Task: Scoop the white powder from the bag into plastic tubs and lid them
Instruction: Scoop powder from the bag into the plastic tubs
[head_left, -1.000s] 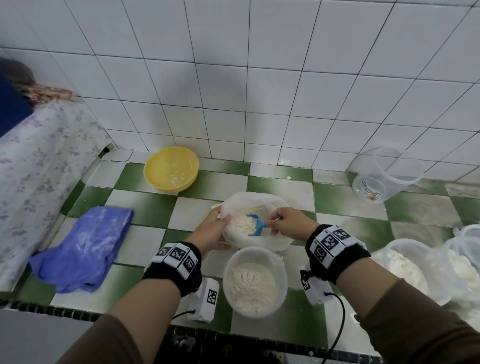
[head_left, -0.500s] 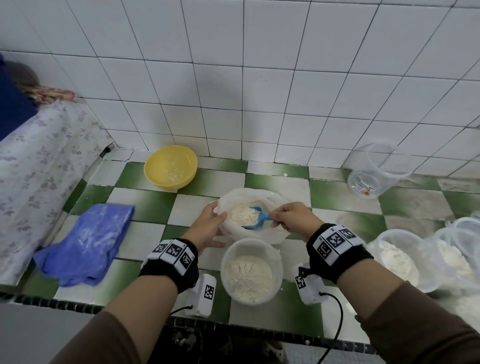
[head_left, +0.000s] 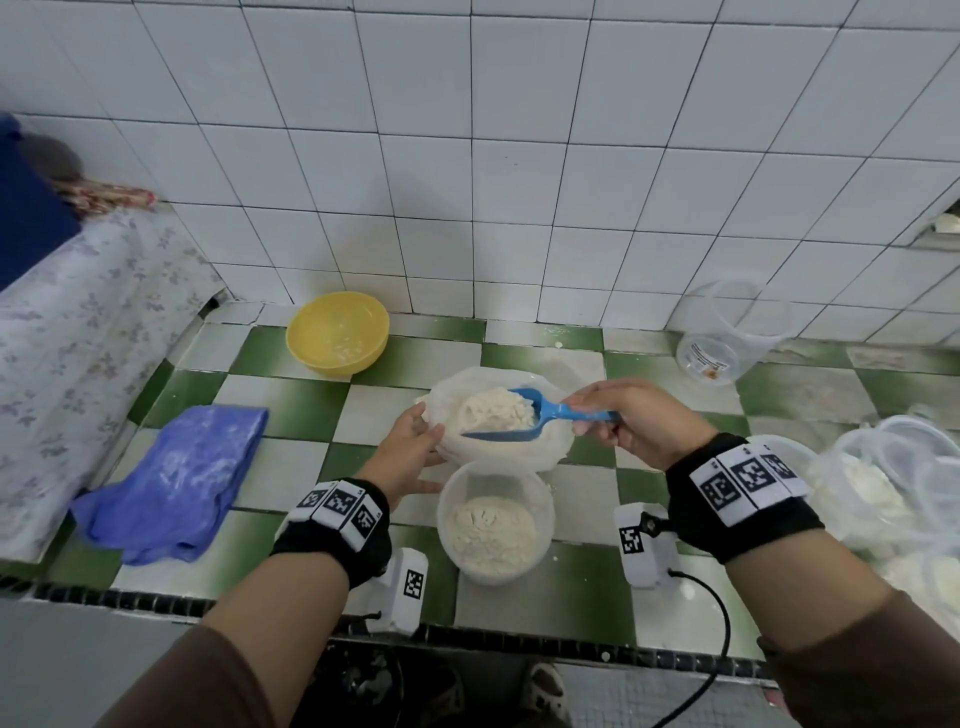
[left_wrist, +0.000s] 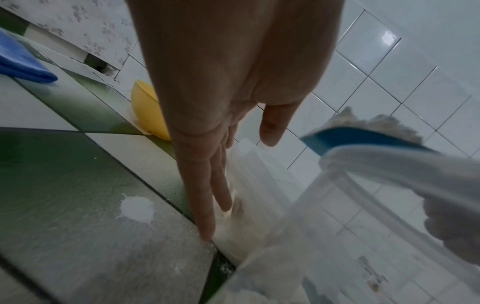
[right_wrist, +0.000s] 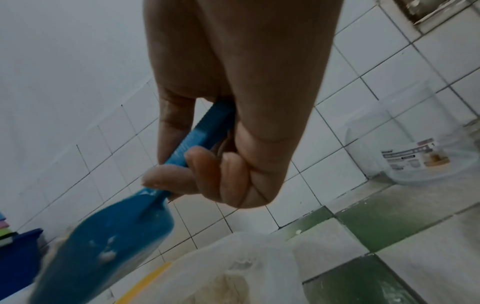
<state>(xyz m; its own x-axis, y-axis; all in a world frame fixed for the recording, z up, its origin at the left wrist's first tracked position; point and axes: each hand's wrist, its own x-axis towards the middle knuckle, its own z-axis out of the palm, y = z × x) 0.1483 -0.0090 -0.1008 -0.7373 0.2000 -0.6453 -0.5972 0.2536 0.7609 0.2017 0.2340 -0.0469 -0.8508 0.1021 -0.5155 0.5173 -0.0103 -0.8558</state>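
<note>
Scoop (head_left: 511, 415): heaped with powder, handle toward right, bowl toward left, above bag (head_left: 550, 447).
Right hand (head_left: 639, 421): fingers curled round handle.
Left hand (head_left: 408, 452): fingers straight against bag.

Blue scoop (right_wrist: 103, 242) gripped by the right hand (right_wrist: 233, 115)

The ribbed handle is held by curled fingers (right_wrist: 207, 170), and powder is seen clinging to the scoop's underside. The white bag (right_wrist: 259, 267) is seen below, and an empty clear tub (right_wrist: 413, 144) stands against the tiled wall (right_wrist: 78, 82)
</note>
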